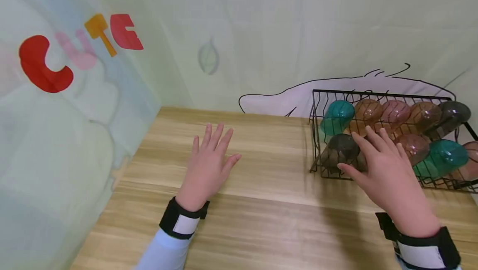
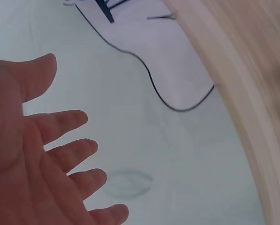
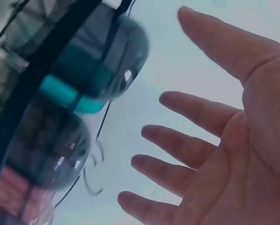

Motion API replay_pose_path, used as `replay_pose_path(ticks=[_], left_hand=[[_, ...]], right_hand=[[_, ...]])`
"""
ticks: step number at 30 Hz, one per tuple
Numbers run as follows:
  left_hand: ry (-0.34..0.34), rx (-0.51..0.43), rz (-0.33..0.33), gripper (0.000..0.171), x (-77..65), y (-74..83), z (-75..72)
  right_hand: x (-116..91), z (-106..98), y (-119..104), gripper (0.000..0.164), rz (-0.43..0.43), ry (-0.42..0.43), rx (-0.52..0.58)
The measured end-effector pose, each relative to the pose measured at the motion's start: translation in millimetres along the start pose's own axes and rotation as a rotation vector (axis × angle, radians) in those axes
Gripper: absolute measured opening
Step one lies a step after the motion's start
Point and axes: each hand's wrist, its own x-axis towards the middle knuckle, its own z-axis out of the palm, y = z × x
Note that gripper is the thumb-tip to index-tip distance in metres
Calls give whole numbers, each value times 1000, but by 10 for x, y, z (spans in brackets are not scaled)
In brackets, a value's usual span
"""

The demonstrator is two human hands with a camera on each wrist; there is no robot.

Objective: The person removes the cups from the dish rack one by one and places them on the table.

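Observation:
A black wire rack (image 1: 381, 94) at the right of the table holds two rows of see-through tinted cups, rounded ends up. In the head view my right hand (image 1: 390, 174) is over the front row, fingers spread, nothing in its grasp. Its thumb and fingertips overlap a dark grey cup (image 1: 341, 149) at the front left; behind that one is a teal cup (image 1: 337, 114). The right wrist view has the open palm (image 3: 224, 159) apart from a grey cup (image 3: 125, 56). My left hand (image 1: 207, 166) is over the table's left part, fingers spread, holding nothing.
Another teal cup (image 1: 446, 156) sits at the front right of the rack, with brown, pink and grey cups around it. Pale printed cloth (image 1: 261, 33) walls the back and left of the wooden table (image 1: 261, 220). Both wrists wear black straps.

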Motion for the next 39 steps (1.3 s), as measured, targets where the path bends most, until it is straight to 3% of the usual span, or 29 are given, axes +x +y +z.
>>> replay_pose_path(ticks=[7,19,31,39], left_hand=[[-32,25,81,66,13,230,161],[-45,17,104,65,17,310,217],[-67,3,81,64,-38,273,244],[-41,-19,24,67,-12,296,238]], right_hand=[[214,75,-129,72,-79,-19,-13],[358,151,-139,70,0,-143,-10],[307,88,-124,66,-50,-91,4],[290,-94,-112,70,-55,17,71]])
